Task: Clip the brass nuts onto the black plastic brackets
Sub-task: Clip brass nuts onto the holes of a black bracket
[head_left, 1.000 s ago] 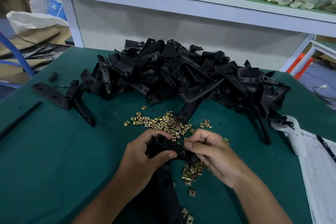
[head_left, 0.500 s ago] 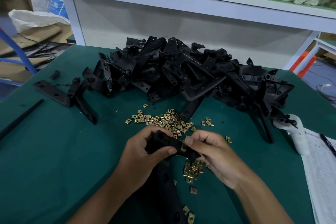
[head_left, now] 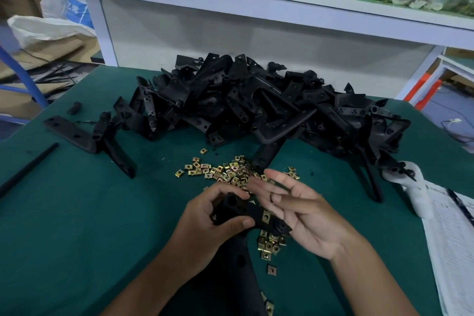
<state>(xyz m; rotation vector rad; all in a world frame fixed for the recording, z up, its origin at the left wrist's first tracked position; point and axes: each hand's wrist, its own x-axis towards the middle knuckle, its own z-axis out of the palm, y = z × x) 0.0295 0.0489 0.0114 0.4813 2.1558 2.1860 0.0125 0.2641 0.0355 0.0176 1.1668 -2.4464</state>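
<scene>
1. left hand [head_left: 210,223] grips the upper end of a black plastic bracket [head_left: 246,215], thumb curled under it and fingers curled over the top; right hand [head_left: 302,215] is spread beside it, fingers straight and apart, palm turned toward the bracket and holding nothing.
2. far left on the green table [head_left: 64,226] lies a thin black rod [head_left: 28,169], and beyond it an angled black bracket piece [head_left: 89,138] lying apart from the pile.
3. the held bracket sits low in the middle, above the table, with one brass nut [head_left: 266,217] clipped on its edge just beside the right palm; its long leg runs down toward the bottom edge.
4. a scatter of loose brass nuts [head_left: 225,172] lies just behind the hands, and a smaller heap of nuts [head_left: 269,244] under the bracket's right end.
5. behind them a big pile of black brackets [head_left: 256,102] spreads across the table.
6. at the right sit a white handle-like object [head_left: 415,195] and a printed paper sheet [head_left: 451,238].
</scene>
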